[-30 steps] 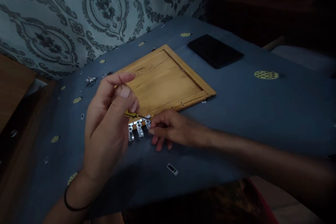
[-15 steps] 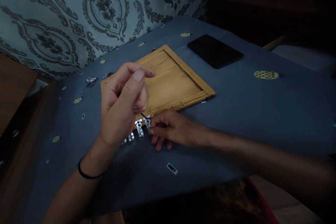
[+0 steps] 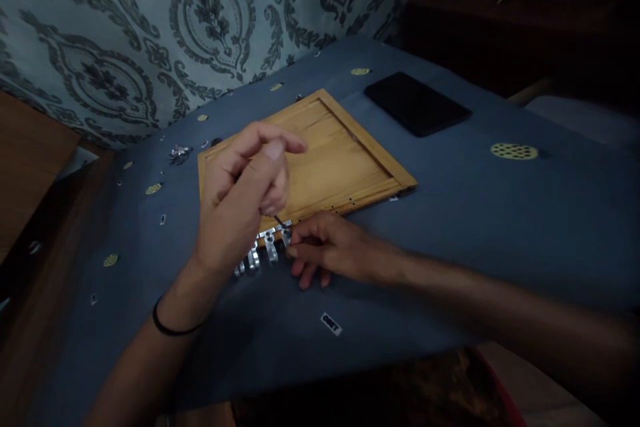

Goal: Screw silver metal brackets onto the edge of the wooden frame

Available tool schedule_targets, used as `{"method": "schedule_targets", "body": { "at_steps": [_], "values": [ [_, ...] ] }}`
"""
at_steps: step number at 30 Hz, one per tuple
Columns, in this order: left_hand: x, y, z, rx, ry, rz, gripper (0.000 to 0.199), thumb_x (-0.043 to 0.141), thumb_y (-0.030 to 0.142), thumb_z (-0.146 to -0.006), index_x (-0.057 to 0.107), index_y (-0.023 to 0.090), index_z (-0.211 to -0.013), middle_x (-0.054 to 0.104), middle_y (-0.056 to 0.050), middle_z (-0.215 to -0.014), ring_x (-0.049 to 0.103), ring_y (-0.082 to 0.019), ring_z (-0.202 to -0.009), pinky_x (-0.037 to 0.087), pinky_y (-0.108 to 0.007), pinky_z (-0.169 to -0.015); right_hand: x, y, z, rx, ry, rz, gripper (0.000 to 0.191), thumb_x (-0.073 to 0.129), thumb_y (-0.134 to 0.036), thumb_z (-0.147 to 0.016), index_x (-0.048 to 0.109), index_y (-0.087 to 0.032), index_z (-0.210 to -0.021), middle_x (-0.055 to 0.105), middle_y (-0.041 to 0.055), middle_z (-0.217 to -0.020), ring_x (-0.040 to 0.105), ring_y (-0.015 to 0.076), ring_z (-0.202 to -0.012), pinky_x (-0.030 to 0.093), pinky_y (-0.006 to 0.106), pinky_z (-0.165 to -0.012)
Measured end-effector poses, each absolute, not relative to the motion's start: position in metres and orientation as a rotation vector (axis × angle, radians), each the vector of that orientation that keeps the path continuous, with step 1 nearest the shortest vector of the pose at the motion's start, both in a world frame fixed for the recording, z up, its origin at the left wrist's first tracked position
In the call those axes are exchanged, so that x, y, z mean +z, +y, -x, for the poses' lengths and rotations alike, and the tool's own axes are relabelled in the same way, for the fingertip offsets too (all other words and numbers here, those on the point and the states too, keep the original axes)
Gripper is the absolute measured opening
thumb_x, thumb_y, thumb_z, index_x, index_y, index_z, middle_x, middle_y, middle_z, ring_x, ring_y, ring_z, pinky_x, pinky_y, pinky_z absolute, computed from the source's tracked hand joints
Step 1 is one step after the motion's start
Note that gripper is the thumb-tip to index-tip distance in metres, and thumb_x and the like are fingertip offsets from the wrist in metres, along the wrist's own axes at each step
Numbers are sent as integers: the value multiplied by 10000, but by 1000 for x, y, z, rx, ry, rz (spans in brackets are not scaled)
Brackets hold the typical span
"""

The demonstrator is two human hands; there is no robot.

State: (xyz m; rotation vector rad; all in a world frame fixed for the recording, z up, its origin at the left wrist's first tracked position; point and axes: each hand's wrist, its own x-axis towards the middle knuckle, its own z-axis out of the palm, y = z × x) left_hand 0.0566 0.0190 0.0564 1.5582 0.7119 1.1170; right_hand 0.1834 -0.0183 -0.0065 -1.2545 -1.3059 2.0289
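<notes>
A wooden panel [image 3: 330,160] with a raised border lies on the blue tablecloth. Along its near edge runs a row of silver metal hooks [image 3: 271,247], some partly hidden by my left wrist. My left hand [image 3: 245,180] is closed above this edge, thumb against the bent index finger. From under it a thin dark shaft, seemingly a screwdriver's [image 3: 280,220], slants down to the rightmost hook [image 3: 286,235]; its handle is hidden inside the fist. My right hand [image 3: 325,247] pinches that same hook between thumb and index finger, with the other fingers curled below.
A black tablet-like slab [image 3: 417,103] lies beyond the panel to the right. Small shiny metal pieces [image 3: 180,154] sit left of the panel. A patterned curtain [image 3: 210,20] hangs along the back, and the table's front edge is close below my hands.
The whole view has shifted slightly, so everything appears a little to the right and lower. Both hands keep their places at the rightmost hook, with hardly any visible movement.
</notes>
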Motion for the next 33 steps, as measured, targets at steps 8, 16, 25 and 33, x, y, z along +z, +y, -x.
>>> {"method": "schedule_targets", "body": {
  "at_steps": [8,16,25,33],
  "values": [
    [54,10,-69,1461,775,-1396,382,709,584,-841,682,212,-760,309,47,-572,299,-85,-486,244,-273,-457,-7,-18,-185,2032,-1326,1218,251,534,-101,-951,528,-146,-704,643,-17,-626,652,61,-510,436,114,-410],
    [53,17,-74,1389,699,-1393,419,690,596,-854,660,197,-730,255,67,-508,214,-66,-422,150,-264,-391,-9,-19,-185,2030,-1320,1230,268,523,-101,-959,520,-149,-696,639,-25,-616,653,64,-502,431,120,-402],
    [65,27,-68,1029,656,-1463,509,616,686,-861,643,209,-686,175,102,-408,99,-44,-319,136,-236,-344,-4,-19,-185,2033,-1321,1271,288,530,-85,-960,524,-144,-677,631,-21,-609,639,58,-487,427,125,-402],
    [63,26,-70,1292,772,-1394,410,641,513,-929,655,193,-672,326,60,-451,272,-75,-395,226,-234,-384,-6,-18,-183,2030,-1313,1264,271,525,-88,-956,521,-144,-692,639,-22,-611,642,56,-490,425,113,-393]
  ]
}}
